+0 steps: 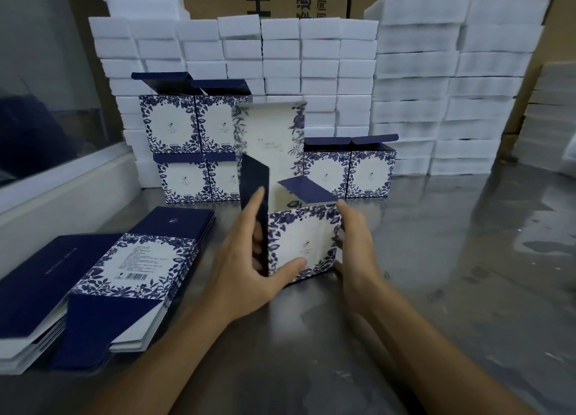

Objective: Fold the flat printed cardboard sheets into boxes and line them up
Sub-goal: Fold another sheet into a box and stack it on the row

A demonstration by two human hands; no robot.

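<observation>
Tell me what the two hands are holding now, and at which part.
Both hold the half-folded box: the left hand grips its left corner, thumb on the front panel; the right hand presses its right side.

Half-folded floral box (304, 243) upright, flat sheets (124, 268) stacked
</observation>
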